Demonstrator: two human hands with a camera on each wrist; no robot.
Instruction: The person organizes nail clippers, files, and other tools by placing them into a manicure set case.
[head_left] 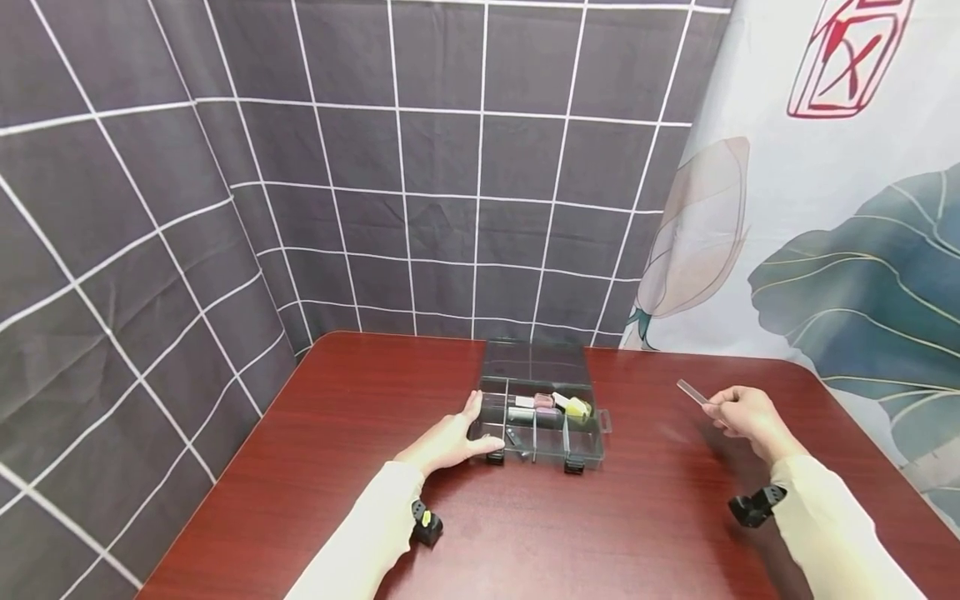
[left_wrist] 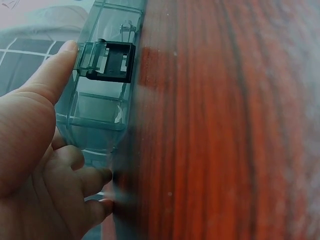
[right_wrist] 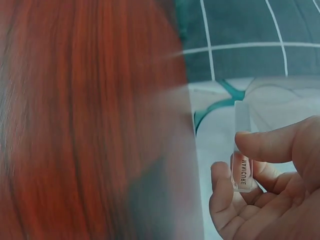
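Note:
A clear grey plastic compartment box (head_left: 551,443) lies on the table with its lid (head_left: 536,360) swung open to the back. My left hand (head_left: 448,440) grips the box's left end, the thumb at the front rim by a black latch (left_wrist: 112,61) and the other fingers round the side. Out to the right, my right hand (head_left: 744,417) pinches a clear glass nail file (right_wrist: 242,167) between thumb and fingers, above the table. The file is a slim see-through bar marked MANICURE, and its far end sticks out past the thumb.
Inside the box's back compartments lie a pink piece (head_left: 543,401), a yellow piece (head_left: 576,407) and a purplish cylinder (head_left: 548,416). A small dark metal tool (head_left: 513,436) lies in a front compartment. Gridded dark cloth (head_left: 435,225) hangs behind the reddish wooden table (head_left: 375,375).

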